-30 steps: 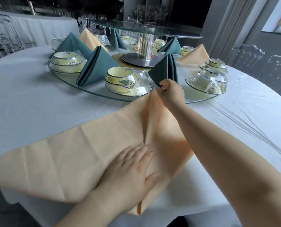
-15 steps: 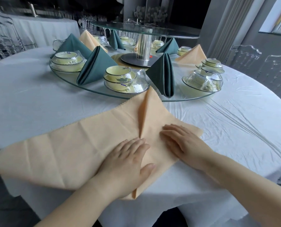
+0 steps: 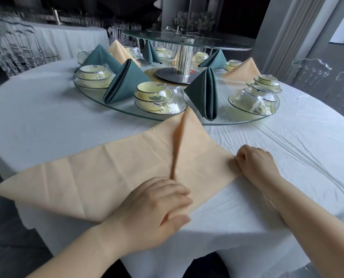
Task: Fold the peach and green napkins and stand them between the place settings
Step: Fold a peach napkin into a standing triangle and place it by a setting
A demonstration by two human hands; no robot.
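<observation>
A peach napkin lies on the white tablecloth in front of me, its right half folded up to a point near the glass turntable. My left hand presses down on the napkin's lower middle, beside the centre fold. At the folded flap's right corner, my right hand pinches the cloth with curled fingers. Folded green napkins and peach napkins stand between place settings on the turntable.
A raised glass tier on a metal post stands at the table's centre. Clear chairs stand at the right, and another white-clothed table is at the back left. The table edge is close to my body.
My right hand left the napkin's top point, came down over the flap and slid right to its corner. My left hand shifted slightly right along the lower edge.
</observation>
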